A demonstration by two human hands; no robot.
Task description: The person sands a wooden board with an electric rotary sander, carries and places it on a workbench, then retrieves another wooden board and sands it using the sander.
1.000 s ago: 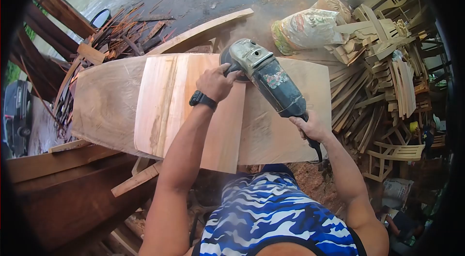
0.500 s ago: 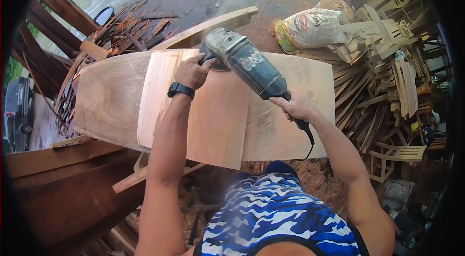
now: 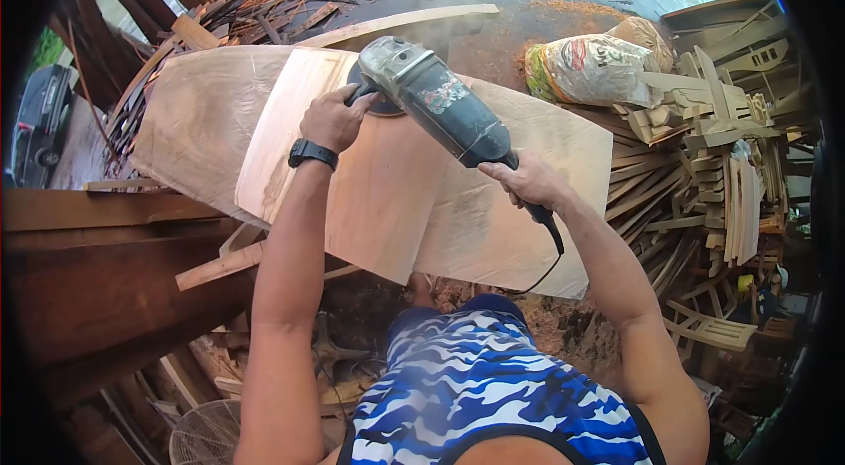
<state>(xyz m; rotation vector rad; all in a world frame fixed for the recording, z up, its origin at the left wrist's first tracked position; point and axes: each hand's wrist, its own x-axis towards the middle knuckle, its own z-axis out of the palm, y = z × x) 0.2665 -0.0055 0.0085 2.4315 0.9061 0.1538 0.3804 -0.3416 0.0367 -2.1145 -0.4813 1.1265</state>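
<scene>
A dark angle grinder point(image 3: 444, 104) with a worn metal head lies slanted over a pale curved wooden panel point(image 3: 378, 192). Its round disc point(image 3: 383, 104) rests against the panel's far part, mostly hidden under the head. My left hand point(image 3: 333, 120), below a black wristwatch point(image 3: 312, 153), is closed around the side handle by the head. My right hand point(image 3: 528, 179) wraps the rear handle, from which a black cord point(image 3: 554, 263) hangs. Beneath the panel is a larger brownish wooden board point(image 3: 519, 201), showing on both sides.
Scrap wood strips point(image 3: 264, 12) are heaped at far left. A filled plastic sack point(image 3: 590, 69) sits at far right beside stacked cut wood pieces point(image 3: 713, 157). Thick timber point(image 3: 114, 263) lies at near left, with a fan guard point(image 3: 207, 434) below. A parked car point(image 3: 40, 126) stands beyond.
My view has tilted, so the board and surroundings appear turned clockwise. The grinder has shifted slightly left over the panel. Both hands keep their hold.
</scene>
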